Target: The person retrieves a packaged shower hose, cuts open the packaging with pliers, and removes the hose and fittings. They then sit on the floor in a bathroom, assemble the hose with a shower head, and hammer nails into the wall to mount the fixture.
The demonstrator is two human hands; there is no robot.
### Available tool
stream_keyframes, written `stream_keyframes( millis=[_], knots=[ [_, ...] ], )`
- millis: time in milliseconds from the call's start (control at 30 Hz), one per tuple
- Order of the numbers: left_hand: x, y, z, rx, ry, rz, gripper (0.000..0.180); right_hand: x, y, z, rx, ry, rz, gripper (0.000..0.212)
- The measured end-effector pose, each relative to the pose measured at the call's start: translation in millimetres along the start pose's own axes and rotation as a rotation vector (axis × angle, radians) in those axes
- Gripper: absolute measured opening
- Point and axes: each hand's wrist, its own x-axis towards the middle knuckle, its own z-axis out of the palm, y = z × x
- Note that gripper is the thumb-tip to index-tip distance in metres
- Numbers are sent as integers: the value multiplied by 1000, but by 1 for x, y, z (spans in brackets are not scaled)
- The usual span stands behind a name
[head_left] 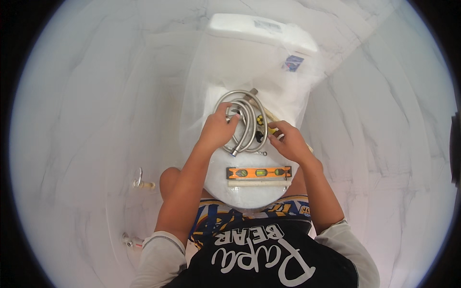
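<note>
A coiled silver metal shower hose (247, 126) lies on the closed lid of a white toilet (211, 173). My left hand (218, 128) is at the coil's left side, thumb and fingers closed around part of the hose. Just off the coil's right edge is my right hand (291, 141), its bent fingers apart beside a small yellow thing. Inside the coil show a yellow-and-black round piece (260, 120) and a black piece (259, 137). Below the coil a small wrench (259, 153) shows its ring end.
An orange spirit level (259, 173) lies near the lid's front edge, with a pale strip (257, 183) along it. A hammer (253, 93) is partly under the coil. Behind stands the plastic-covered tank (259, 45). A tap (143, 181) and another wall fitting (129, 240) are at left.
</note>
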Motion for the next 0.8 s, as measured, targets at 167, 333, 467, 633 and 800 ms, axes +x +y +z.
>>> stream_keyframes(
  millis=[167, 333, 467, 633, 800],
  knots=[
    [27, -6, -31, -445, 167, 16, 53, 53, -5, -3, -166, 133, -166, 32],
    [51, -18, -59, -786, 367, -114, 50, 98, -33, 8, -195, -43, -431, 32],
    [71, -15, -72, -943, 463, -48, 42, 140, -54, 28, -158, -216, -697, 33],
    [54, -14, -78, -1105, 407, -105, 37, 162, -47, 48, -204, -353, -718, 31],
    [26, -21, -73, -699, 230, -167, 31, 171, -43, 46, 194, -206, -607, 29]
  ],
)
